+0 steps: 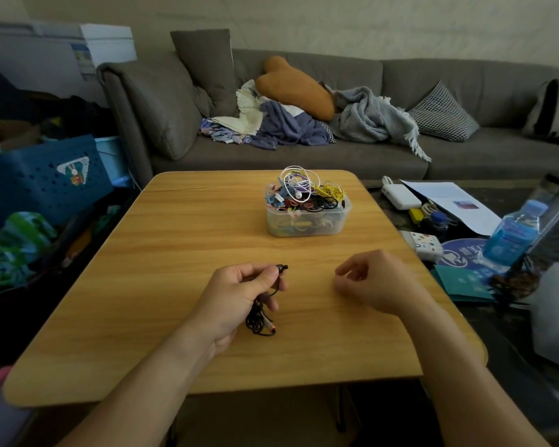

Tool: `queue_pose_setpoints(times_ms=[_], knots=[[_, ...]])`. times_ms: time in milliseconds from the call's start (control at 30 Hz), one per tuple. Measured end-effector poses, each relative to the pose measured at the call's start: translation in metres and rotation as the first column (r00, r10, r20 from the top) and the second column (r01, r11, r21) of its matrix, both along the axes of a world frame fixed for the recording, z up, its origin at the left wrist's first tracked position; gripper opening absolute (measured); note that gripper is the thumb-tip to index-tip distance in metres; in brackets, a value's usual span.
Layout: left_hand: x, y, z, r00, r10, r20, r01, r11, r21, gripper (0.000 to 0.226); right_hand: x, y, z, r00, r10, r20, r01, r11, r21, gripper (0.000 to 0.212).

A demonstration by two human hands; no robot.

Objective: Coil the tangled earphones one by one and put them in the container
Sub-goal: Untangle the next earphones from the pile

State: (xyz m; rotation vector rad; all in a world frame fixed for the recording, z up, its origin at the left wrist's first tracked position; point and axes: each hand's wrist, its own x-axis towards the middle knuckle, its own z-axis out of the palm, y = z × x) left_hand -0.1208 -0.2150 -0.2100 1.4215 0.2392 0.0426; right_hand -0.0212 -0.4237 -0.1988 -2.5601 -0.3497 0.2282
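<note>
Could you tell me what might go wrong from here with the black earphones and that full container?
The left hand holds the coiled black earphones only at the top; the bundle dangles and may unravel. The clear plastic container is already heaped, with white and yellow cables spilling over the rim, so another coil could slide off or snag them. The right hand holds nothing and gives no support.
</note>
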Motion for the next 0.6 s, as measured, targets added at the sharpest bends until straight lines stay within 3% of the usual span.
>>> queue_pose_setpoints(times_ms=[133, 200, 267, 400, 467, 600], knots=[[-0.001, -0.001, 0.001, 1.000, 0.006, 0.001, -0.006, 1.000, -0.014, 0.015, -0.003, 0.005, -0.001, 0.999, 0.007, 0.034, -0.006, 0.999, -0.040, 0.009], [-0.002, -0.001, 0.000, 1.000, 0.007, 0.019, -0.007, 1.000, 0.007, 0.014, -0.008, 0.011, -0.002, 1.000, 0.006, 0.029, -0.011, 0.983, 0.183, 0.008], [-0.002, -0.001, 0.000, 0.999, 0.006, 0.045, -0.007, 1.000, 0.022, 0.015, -0.017, 0.018, -0.001, 0.997, 0.050, -0.062, -0.016, 0.886, 0.463, 0.007], [-0.002, -0.001, 0.001, 0.996, 0.003, 0.086, -0.008, 0.998, 0.060, 0.015, -0.029, 0.029, 0.002, 0.956, 0.212, -0.203, 0.013, 0.659, 0.752, 0.014], [-0.003, -0.002, 0.001, 0.995, 0.004, 0.100, -0.013, 0.996, 0.084, 0.014, -0.031, 0.032, 0.004, 0.923, 0.303, -0.237, 0.027, 0.564, 0.825, 0.019], [-0.002, -0.005, 0.001, 0.992, 0.005, 0.126, -0.018, 0.994, 0.103, 0.012, -0.032, 0.037, 0.002, 0.899, 0.370, -0.233, 0.021, 0.496, 0.868, 0.019]])
